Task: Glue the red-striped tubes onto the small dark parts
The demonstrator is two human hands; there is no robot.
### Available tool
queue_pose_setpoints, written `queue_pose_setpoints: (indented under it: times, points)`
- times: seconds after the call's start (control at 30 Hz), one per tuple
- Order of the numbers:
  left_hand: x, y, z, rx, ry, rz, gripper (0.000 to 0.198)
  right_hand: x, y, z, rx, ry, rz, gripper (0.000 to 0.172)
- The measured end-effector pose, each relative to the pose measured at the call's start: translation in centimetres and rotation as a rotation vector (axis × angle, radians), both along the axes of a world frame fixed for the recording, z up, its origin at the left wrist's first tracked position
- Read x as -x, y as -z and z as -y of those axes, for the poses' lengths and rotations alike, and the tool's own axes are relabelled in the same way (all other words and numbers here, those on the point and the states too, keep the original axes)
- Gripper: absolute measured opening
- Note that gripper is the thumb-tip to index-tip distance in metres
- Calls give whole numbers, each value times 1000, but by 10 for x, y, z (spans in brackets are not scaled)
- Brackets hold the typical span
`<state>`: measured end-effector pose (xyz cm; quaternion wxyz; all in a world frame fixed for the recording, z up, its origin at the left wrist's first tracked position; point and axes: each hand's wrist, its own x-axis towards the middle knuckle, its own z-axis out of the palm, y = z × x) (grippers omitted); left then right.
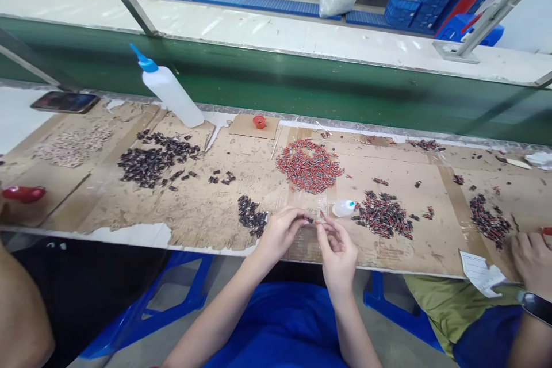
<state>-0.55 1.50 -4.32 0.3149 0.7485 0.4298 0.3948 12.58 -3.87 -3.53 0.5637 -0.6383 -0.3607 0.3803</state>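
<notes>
Between thumb and fingertips my left hand pinches a small black part. Close beside it, my right hand is closed on a small red part, and the two pieces nearly meet. Whether they touch I cannot tell. Behind my hands lies a heap of small red parts. A smaller pile of black parts sits left of my left hand. To the right of my right hand are a small white squeeze bottle with a blue tip and a pile of black-and-red pieces.
A tall white bottle leans at the back left, near a larger black heap. A red cap rests on cardboard. A phone lies far left. Co-workers sit on both sides; one's hand is at right. Behind runs a green belt.
</notes>
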Motion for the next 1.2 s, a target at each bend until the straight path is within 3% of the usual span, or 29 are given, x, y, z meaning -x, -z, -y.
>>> queue_pose_setpoints:
  times: [0.27,0.63,0.97,1.2]
  points:
    - [2,-21,9,-88,33,87,14,-7,-15,0,-65,-113,54,17]
    - [0,-24,19,-101,-9,124,14,-8,-20,4,-92,-224,120,14]
    - [2,-24,22,200,-23,221,10,-9,-18,1,-91,-231,154,16]
    - [-1,-25,25,287,-75,220,12,-10,-20,0,-90,-243,181,15]
